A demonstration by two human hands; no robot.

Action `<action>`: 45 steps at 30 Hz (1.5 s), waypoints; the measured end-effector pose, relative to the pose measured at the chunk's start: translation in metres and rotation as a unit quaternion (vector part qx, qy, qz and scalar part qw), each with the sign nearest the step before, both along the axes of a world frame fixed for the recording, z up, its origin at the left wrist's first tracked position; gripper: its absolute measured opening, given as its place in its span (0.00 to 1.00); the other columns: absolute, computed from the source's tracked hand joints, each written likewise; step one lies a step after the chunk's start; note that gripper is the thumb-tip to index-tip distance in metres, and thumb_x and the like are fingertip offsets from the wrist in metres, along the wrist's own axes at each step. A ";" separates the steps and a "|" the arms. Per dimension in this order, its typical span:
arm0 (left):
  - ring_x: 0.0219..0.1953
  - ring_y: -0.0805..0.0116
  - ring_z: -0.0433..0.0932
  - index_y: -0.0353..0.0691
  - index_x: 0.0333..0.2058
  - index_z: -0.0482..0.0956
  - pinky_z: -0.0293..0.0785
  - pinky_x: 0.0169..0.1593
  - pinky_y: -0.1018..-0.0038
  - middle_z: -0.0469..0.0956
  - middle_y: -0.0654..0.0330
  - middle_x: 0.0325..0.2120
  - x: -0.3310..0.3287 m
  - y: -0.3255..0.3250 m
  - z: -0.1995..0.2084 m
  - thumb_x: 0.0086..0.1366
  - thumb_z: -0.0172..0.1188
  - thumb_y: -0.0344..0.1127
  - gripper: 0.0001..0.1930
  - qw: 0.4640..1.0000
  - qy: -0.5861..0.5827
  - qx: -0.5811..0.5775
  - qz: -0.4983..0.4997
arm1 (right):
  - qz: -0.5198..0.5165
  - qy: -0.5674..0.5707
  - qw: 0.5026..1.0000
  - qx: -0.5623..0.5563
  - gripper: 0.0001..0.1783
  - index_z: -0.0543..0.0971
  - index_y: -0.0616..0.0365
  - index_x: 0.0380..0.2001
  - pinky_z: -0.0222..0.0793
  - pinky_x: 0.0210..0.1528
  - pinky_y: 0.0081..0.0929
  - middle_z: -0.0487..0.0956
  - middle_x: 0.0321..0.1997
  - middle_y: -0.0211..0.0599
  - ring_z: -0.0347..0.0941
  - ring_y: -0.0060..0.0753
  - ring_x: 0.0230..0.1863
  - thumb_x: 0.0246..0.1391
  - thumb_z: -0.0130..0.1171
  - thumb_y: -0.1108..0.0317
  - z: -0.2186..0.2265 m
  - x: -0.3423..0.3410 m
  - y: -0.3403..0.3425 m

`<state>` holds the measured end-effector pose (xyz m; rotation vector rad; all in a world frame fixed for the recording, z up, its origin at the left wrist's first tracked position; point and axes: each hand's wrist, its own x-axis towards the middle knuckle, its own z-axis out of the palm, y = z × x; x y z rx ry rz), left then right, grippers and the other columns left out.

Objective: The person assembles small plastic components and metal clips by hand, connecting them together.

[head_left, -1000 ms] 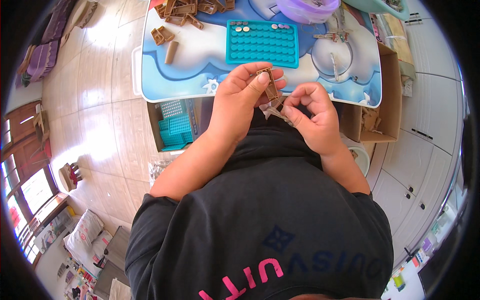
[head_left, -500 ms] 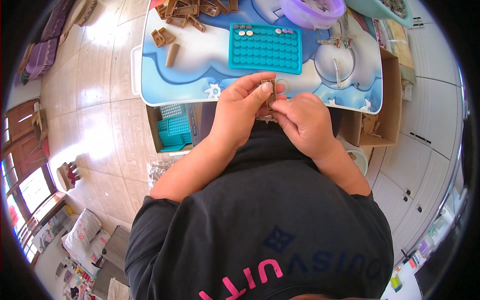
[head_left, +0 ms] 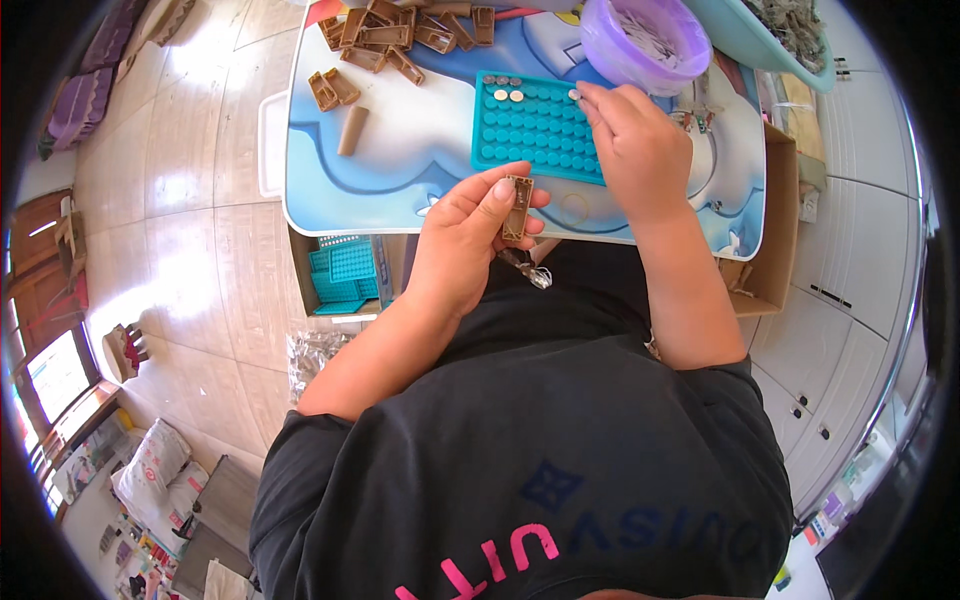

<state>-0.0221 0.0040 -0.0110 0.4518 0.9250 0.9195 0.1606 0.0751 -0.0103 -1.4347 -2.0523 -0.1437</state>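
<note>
My left hand (head_left: 462,225) holds a small rectangular brown plastic casing (head_left: 517,208) above the table's front edge, thumb along its face and fingers behind. My right hand (head_left: 643,145) reaches over the right side of a teal tray (head_left: 535,125) with rows of round wells. Its thumb and forefinger are drawn together beside a pale button-like disc (head_left: 574,95); what lies under the fingertips is hidden. Two cream discs (head_left: 508,96) and several dark grey discs (head_left: 502,80) sit at the tray's far left. Below my left hand, a dark strand with a silvery end (head_left: 540,277) shows.
Several brown casings (head_left: 385,35) are heaped at the table's far left, with a brown cylinder (head_left: 352,131) nearer. A purple tub (head_left: 645,45) and a pale teal basin (head_left: 765,40) stand far right. An elastic-like ring (head_left: 574,208) lies near the front edge. Teal trays (head_left: 345,275) fill a box below.
My right hand has left the casing and moved forward and right onto the tray. My left hand keeps the casing, now slightly lower and further left. The view has shifted a little.
</note>
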 end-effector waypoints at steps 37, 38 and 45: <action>0.37 0.70 0.77 0.31 0.48 0.71 0.76 0.45 0.73 0.77 0.56 0.37 -0.006 0.012 -0.001 0.67 0.50 0.34 0.15 0.992 -0.098 -0.049 0.062 | 0.165 0.170 0.970 -0.048 0.07 0.78 0.58 0.25 0.66 0.26 0.29 0.75 0.24 0.35 0.70 0.37 0.24 0.38 0.65 0.73 0.006 -0.030 -0.014; 0.38 0.68 0.78 0.31 0.48 0.70 0.76 0.45 0.72 0.77 0.55 0.38 -0.006 0.012 -0.001 0.66 0.50 0.34 0.15 0.991 -0.102 -0.057 0.066 | 0.147 0.168 0.974 -0.040 0.07 0.79 0.57 0.27 0.66 0.27 0.29 0.75 0.24 0.34 0.71 0.37 0.26 0.39 0.64 0.72 0.004 -0.030 -0.005; 0.39 0.67 0.78 0.31 0.48 0.70 0.76 0.45 0.73 0.77 0.53 0.39 -0.005 0.014 0.001 0.67 0.50 0.35 0.15 0.991 -0.094 -0.063 0.069 | 0.095 0.065 0.993 -0.031 0.06 0.80 0.53 0.26 0.66 0.27 0.28 0.73 0.25 0.29 0.71 0.34 0.28 0.39 0.63 0.72 -0.009 -0.035 0.025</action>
